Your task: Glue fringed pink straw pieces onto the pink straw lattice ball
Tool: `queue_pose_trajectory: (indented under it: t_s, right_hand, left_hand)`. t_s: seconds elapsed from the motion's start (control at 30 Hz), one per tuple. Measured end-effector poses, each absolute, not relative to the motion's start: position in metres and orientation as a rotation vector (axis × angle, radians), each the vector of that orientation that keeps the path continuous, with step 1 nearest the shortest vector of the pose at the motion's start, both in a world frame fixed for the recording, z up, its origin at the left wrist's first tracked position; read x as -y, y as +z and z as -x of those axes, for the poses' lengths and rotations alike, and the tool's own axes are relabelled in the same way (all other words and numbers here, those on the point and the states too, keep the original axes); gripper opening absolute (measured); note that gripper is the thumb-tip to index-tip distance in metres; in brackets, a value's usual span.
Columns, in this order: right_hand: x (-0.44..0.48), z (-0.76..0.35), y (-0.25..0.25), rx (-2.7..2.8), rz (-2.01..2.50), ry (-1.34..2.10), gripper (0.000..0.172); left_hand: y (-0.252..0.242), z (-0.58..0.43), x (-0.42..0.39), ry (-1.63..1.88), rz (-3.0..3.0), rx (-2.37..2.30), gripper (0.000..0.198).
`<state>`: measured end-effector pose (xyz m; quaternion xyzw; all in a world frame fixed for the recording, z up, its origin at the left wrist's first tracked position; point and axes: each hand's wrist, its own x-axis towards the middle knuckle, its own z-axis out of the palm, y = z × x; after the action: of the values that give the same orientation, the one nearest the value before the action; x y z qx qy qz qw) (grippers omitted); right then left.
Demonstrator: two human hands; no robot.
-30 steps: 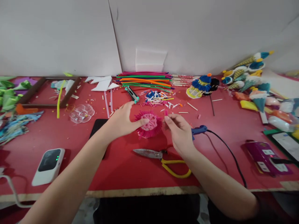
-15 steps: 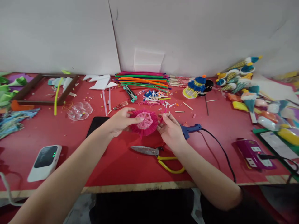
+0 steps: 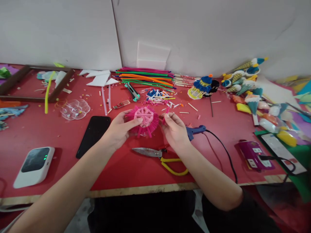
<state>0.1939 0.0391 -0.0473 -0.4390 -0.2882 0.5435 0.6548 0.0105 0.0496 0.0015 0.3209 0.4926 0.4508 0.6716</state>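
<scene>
Between my hands is a round pink pleated craft piece (image 3: 153,124) with a paler spoked centre. My left hand (image 3: 119,129) grips it from the left, thumb lying across the spokes and fingers behind. At its right edge my right hand (image 3: 173,127) is closed in a pinch on a small pink strip (image 3: 167,111) that sticks up past the fingertips. Whether the strip touches the round piece I cannot tell. Below them lie scissors (image 3: 148,152) with yellow handles, partly under my right forearm. A blue glue gun (image 3: 195,130) with a black cord rests right of my right hand.
Pipe cleaners (image 3: 145,77), a utility knife (image 3: 132,92) and cut bits (image 3: 159,95) lie behind my hands. A black phone (image 3: 93,136) and a white device (image 3: 35,166) are at left. Right are a purple power strip (image 3: 255,155), a small blue-yellow craft (image 3: 202,87) and several cone figures (image 3: 239,77).
The pink round piece has turned in my left hand, with two strips now showing at its lower edge. The whole view has shifted slightly, baring more of the phone.
</scene>
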Motion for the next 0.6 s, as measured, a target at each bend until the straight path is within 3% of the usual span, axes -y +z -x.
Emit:
queue_pose_trajectory:
  t_s: [0.23, 0.53, 0.6]
  right_hand:
    - [-0.025, -0.189, -0.033, 0.774, 1.193, 1.656, 0.041]
    - [-0.02, -0.183, -0.032, 0.735, 1.206, 1.758, 0.039]
    - [-0.019, -0.183, -0.034, 0.728, 1.206, 1.763, 0.039]
  left_hand:
    - [-0.013, -0.001, -0.055, 1.05, -0.818, -1.266, 0.051]
    - [-0.003, 0.025, -0.035, 0.783, -2.063, -1.535, 0.106]
    - [0.003, 0.029, -0.033, 0.79, -2.303, -1.485, 0.109]
